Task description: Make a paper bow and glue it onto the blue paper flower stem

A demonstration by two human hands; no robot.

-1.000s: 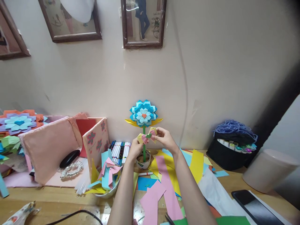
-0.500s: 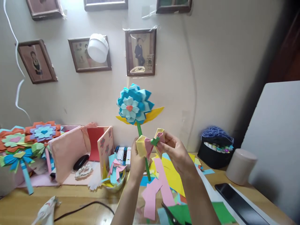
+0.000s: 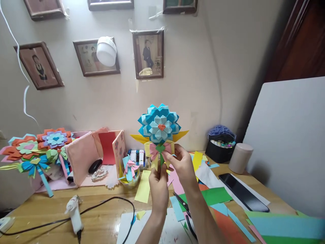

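A blue paper flower [image 3: 150, 119] with a red heart at its centre and yellow leaves stands upright in front of me. My left hand [image 3: 159, 188] is closed, pinching its green stem low down. A yellow and pink paper bow [image 3: 153, 149] with a green middle sits against the stem just below the petals. My right hand [image 3: 181, 164] is closed on the bow's right side, thumb in front. Whether the bow is fixed to the stem, I cannot tell.
A glue gun [image 3: 75, 215] with a black cord lies at left. Scissors [image 3: 185, 206] rest among coloured paper under my right arm. A phone [image 3: 242, 191], a marker case [image 3: 220, 149] and a pink box [image 3: 83, 162] stand around. More paper flowers [image 3: 33, 152] are at far left.
The flower has come off its place by the wall and up into my left hand. The bow has moved from in front of the stem to just under the petals. My view has shifted.
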